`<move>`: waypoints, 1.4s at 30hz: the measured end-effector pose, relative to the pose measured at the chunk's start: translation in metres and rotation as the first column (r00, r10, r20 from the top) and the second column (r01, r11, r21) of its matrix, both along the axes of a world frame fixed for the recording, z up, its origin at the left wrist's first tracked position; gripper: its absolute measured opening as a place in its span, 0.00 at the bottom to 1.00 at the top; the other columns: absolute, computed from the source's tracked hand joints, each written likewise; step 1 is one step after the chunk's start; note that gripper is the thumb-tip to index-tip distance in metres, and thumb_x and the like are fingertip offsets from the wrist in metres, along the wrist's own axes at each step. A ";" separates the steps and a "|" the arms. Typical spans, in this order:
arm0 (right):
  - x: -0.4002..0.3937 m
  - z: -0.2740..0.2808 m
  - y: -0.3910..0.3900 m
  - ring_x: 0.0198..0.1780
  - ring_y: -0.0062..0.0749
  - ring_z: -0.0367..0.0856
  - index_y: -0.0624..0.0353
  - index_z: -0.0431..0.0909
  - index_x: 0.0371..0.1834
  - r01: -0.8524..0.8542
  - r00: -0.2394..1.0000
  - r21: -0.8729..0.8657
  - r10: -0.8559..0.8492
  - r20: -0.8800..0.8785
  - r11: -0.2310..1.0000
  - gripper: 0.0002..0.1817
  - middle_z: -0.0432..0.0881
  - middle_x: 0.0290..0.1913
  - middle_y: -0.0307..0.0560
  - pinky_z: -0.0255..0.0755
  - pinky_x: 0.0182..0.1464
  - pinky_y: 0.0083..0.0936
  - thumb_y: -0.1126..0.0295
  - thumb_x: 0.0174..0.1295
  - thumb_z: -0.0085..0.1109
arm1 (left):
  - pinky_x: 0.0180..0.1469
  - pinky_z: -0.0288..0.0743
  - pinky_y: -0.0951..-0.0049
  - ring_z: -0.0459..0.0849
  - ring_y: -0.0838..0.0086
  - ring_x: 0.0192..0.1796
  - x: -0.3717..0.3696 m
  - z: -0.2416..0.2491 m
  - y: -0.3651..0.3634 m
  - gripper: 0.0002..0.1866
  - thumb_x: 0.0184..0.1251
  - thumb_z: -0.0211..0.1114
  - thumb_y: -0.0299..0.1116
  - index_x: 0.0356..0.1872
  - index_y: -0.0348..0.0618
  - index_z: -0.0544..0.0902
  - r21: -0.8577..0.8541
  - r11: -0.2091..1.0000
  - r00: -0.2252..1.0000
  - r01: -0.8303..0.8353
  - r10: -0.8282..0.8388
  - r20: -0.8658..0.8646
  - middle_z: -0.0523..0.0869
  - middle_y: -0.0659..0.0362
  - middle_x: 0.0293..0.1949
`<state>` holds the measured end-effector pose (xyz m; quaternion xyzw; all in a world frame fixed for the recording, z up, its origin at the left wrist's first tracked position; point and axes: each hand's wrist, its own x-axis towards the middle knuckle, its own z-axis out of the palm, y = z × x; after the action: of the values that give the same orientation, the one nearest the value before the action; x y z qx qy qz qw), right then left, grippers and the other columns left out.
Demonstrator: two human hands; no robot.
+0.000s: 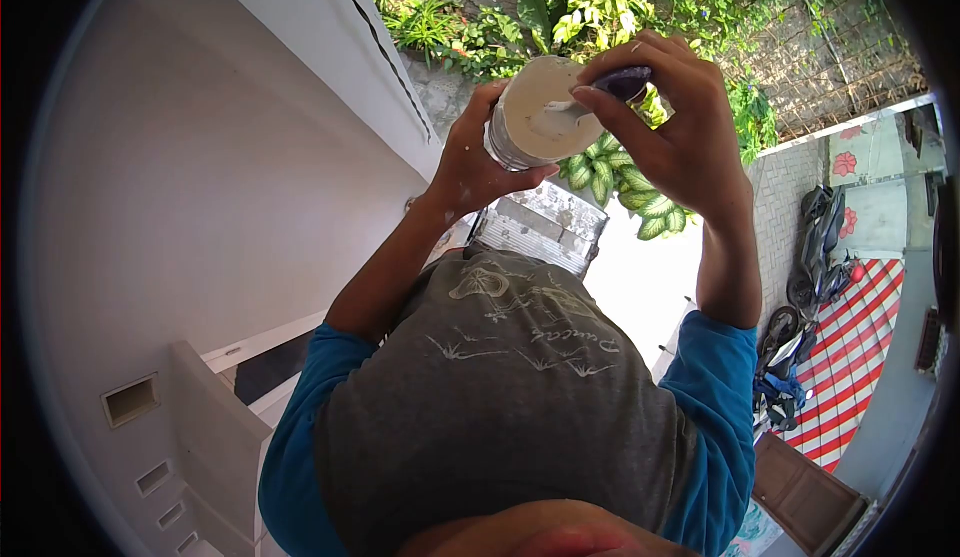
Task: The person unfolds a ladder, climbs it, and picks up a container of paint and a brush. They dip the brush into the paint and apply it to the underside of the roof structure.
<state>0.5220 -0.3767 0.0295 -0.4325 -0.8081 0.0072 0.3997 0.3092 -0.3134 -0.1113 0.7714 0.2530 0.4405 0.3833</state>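
Note:
My left hand (470, 162) is wrapped around the side of a round tub (505, 152), tilted so that its mouth faces me. Thick cream-coloured paste (540, 92) fills the tub almost to the rim. In my right hand (670, 107) is what looks like a putty knife (622, 83) with a dark purple handle, pinched between thumb and fingers. Its pale, coated lower end dips into the paste, so the blade's shape is hidden. Small white specks mark the skin of my left hand.
A pale wall (230, 157) rises close on my left, with a dark cable (375, 32) along its edge. Below the tub is a white-splattered, ridged metal surface (545, 222). Leafy plants (640, 192) grow ahead. Parked motorbikes (815, 257) stand at right.

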 end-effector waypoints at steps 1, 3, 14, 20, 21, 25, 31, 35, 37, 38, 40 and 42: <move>0.000 -0.001 0.000 0.32 0.30 0.82 0.58 0.86 0.39 0.003 1.000 -0.001 -0.003 -0.001 1.000 0.08 0.86 0.33 0.44 0.75 0.37 0.27 0.69 0.60 0.74 | 0.62 0.80 0.62 0.83 0.65 0.61 0.001 -0.001 0.000 0.52 0.43 0.89 0.37 0.70 0.41 0.65 -0.001 1.000 1.000 0.003 -0.003 -0.001 0.82 0.51 0.59; -0.001 -0.001 -0.001 0.31 0.30 0.82 0.58 0.87 0.39 0.005 0.988 0.007 -0.004 -0.155 1.000 0.08 0.86 0.32 0.45 0.75 0.36 0.27 0.69 0.60 0.74 | 0.61 0.80 0.62 0.83 0.65 0.60 0.003 -0.002 0.001 0.53 0.43 0.89 0.37 0.70 0.40 0.65 -0.001 1.000 1.000 0.004 -0.004 0.007 0.83 0.51 0.58; -0.004 -0.007 -0.003 0.28 0.32 0.80 0.57 0.86 0.39 0.038 0.991 0.032 -0.033 -0.132 0.999 0.08 0.84 0.30 0.45 0.73 0.33 0.29 0.68 0.60 0.73 | 0.61 0.80 0.63 0.84 0.65 0.60 0.006 0.003 0.004 0.50 0.43 0.89 0.37 0.68 0.41 0.68 -0.023 1.000 1.000 0.005 -0.005 0.025 0.83 0.51 0.58; -0.007 -0.009 0.000 0.28 0.34 0.80 0.56 0.86 0.39 0.059 0.987 0.048 -0.051 -0.155 0.997 0.08 0.84 0.29 0.44 0.74 0.33 0.29 0.67 0.61 0.72 | 0.61 0.79 0.62 0.83 0.64 0.60 0.008 0.004 0.005 0.50 0.42 0.89 0.38 0.67 0.41 0.68 -0.033 0.999 0.999 0.005 -0.003 0.033 0.82 0.51 0.58; -0.008 -0.008 -0.001 0.28 0.34 0.81 0.57 0.86 0.38 0.031 0.977 -0.018 -0.034 -0.210 0.999 0.08 0.85 0.29 0.44 0.74 0.33 0.29 0.67 0.61 0.72 | 0.62 0.79 0.62 0.83 0.64 0.60 0.008 0.004 0.005 0.50 0.42 0.89 0.39 0.67 0.41 0.68 -0.028 1.000 0.999 0.006 -0.004 0.046 0.82 0.51 0.57; -0.010 -0.009 0.002 0.28 0.33 0.82 0.58 0.86 0.38 0.080 0.985 0.054 -0.071 -0.159 0.995 0.08 0.86 0.30 0.45 0.75 0.34 0.29 0.68 0.60 0.73 | 0.62 0.79 0.62 0.83 0.64 0.60 0.008 0.003 0.005 0.49 0.43 0.89 0.39 0.67 0.40 0.68 -0.024 1.000 0.999 -0.003 0.004 0.039 0.82 0.51 0.57; -0.012 -0.009 0.003 0.28 0.34 0.84 0.59 0.86 0.39 0.036 0.978 0.008 -0.034 -0.207 0.999 0.08 0.87 0.32 0.45 0.77 0.34 0.27 0.68 0.61 0.72 | 0.62 0.79 0.62 0.83 0.65 0.60 0.008 0.005 0.003 0.49 0.43 0.89 0.39 0.66 0.41 0.69 -0.049 0.999 0.998 0.003 0.000 0.058 0.82 0.51 0.58; -0.013 -0.010 0.002 0.27 0.33 0.83 0.57 0.86 0.40 0.028 0.986 0.074 -0.015 -0.166 0.997 0.08 0.86 0.31 0.45 0.76 0.32 0.27 0.68 0.61 0.72 | 0.62 0.79 0.62 0.83 0.65 0.60 0.007 0.001 0.004 0.50 0.42 0.89 0.39 0.67 0.41 0.68 -0.029 0.999 0.998 -0.013 0.015 0.060 0.82 0.51 0.58; -0.013 -0.010 0.001 0.26 0.32 0.82 0.57 0.86 0.40 0.046 0.987 0.075 -0.034 -0.155 0.996 0.08 0.85 0.30 0.45 0.76 0.31 0.27 0.68 0.61 0.72 | 0.62 0.79 0.62 0.83 0.65 0.60 0.007 0.000 0.004 0.50 0.42 0.89 0.38 0.67 0.41 0.68 -0.013 0.999 0.998 -0.029 0.030 0.057 0.82 0.51 0.57; -0.012 -0.010 0.000 0.24 0.31 0.81 0.56 0.86 0.40 0.076 0.987 0.046 -0.068 -0.146 0.996 0.08 0.85 0.28 0.44 0.75 0.30 0.27 0.67 0.61 0.72 | 0.61 0.80 0.63 0.84 0.65 0.60 0.006 0.001 0.003 0.50 0.43 0.89 0.38 0.68 0.41 0.68 -0.031 0.999 0.999 -0.022 0.023 0.046 0.82 0.52 0.58; -0.011 -0.010 -0.001 0.23 0.31 0.80 0.56 0.86 0.40 0.106 0.985 0.019 -0.102 -0.136 0.994 0.08 0.84 0.26 0.43 0.74 0.29 0.27 0.66 0.61 0.72 | 0.61 0.81 0.64 0.84 0.66 0.60 0.007 0.004 0.002 0.50 0.44 0.89 0.37 0.69 0.40 0.68 -0.048 0.999 0.999 -0.014 0.016 0.036 0.83 0.52 0.58; -0.011 -0.010 -0.001 0.21 0.30 0.78 0.55 0.86 0.39 0.058 0.983 -0.021 -0.060 -0.172 0.998 0.08 0.81 0.23 0.42 0.72 0.27 0.28 0.65 0.61 0.72 | 0.61 0.81 0.64 0.84 0.66 0.60 0.007 0.006 0.000 0.50 0.44 0.89 0.37 0.69 0.40 0.68 -0.035 0.999 0.999 -0.032 0.034 0.041 0.83 0.52 0.58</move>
<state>0.5107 -0.3782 0.0196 -0.4572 -0.7573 0.0394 0.4647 0.3162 -0.3134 -0.1055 0.7512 0.2653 0.4582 0.3943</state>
